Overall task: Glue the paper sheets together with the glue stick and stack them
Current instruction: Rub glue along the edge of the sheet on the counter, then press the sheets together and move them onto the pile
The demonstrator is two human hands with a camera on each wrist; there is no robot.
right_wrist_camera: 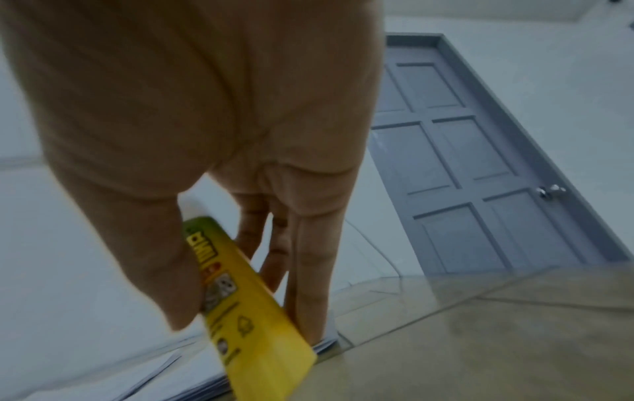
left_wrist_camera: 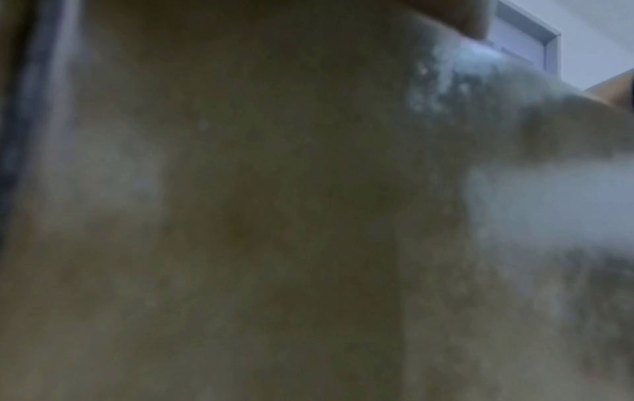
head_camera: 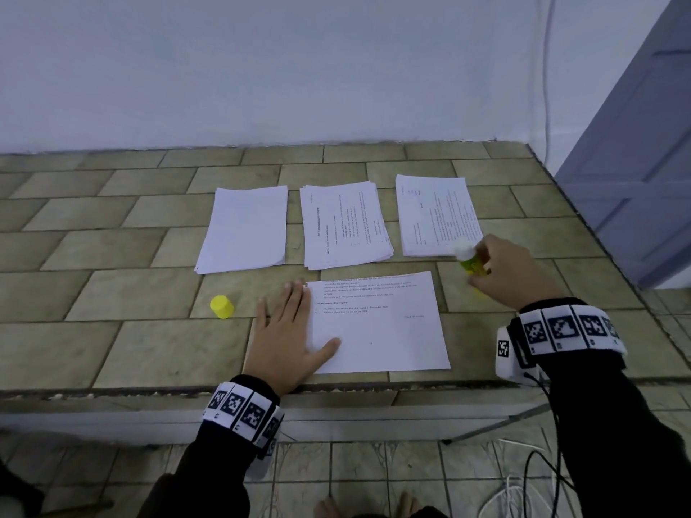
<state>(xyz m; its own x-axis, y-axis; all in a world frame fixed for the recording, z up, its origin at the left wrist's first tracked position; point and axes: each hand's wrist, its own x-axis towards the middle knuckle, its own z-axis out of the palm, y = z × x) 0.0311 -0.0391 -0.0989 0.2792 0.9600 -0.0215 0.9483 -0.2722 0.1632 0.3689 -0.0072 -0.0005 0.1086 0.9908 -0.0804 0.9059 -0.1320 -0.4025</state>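
Nearest the bench edge, a single white printed paper sheet (head_camera: 377,323) is lain flat on the tan tile-patterned bench (head_camera: 112,293) and is pinned at its left margin by the left hand (head_camera: 288,334), whose fingers are spread flat and straight with the thumb laid on the page — presumably so that the sheet is kept from sliding while glue is applied. The left wrist view is dark and blurred, and nothing more is added by it. Just left of that hand, a small yellow cylindrical cap (head_camera: 221,306) is left lying on the bench, well clear of the paper. To the right and a little farther off, the yellow-green glue stick (head_camera: 469,257) with its white tip exposed is held in the right hand (head_camera: 508,271), the thumb and fingers being curled round its barrel — seemingly carried tilted over the near corner of the right-hand pile. Beyond, three piles of sheets are set in a row: a blank-topped pile (head_camera: 245,228), a printed middle pile (head_camera: 346,224) and a printed right pile (head_camera: 435,214), apparently kept apart as stock to be glued and stacked.
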